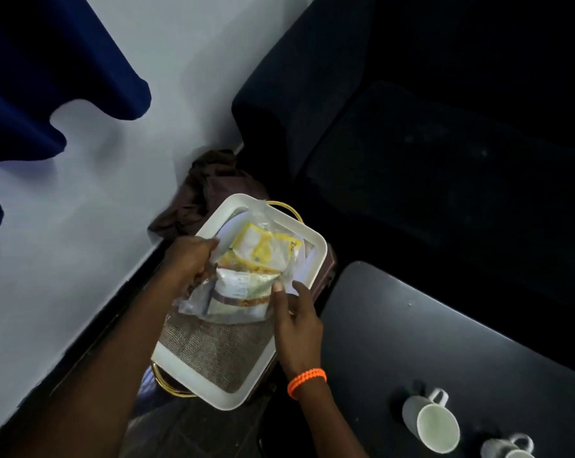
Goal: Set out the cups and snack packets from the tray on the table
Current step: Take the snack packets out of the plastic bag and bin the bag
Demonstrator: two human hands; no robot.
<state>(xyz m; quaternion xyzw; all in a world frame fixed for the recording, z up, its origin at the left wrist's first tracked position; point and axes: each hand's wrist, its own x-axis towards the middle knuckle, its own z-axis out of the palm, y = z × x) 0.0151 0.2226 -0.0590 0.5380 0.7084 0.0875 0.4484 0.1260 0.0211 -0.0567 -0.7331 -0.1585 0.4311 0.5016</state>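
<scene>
At frame centre, a packet (pixel 243 289) is gripped over the tray (pixel 316 256) by the left hand (pixel 190 262); the right hand's (pixel 296 322) fingers (pixel 281 300) are pinched on its right edge.

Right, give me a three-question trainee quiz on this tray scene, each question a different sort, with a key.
1. True or false: both mugs are still on the tray.
2. Which hand wears the orange bracelet?
3. The snack packets are: A) on the table B) held over the tray C) on the floor.

Key:
1. False: the nearer mug and the second mug stand on the table.
2. The right; the left hand is bare.
3. B.
</scene>
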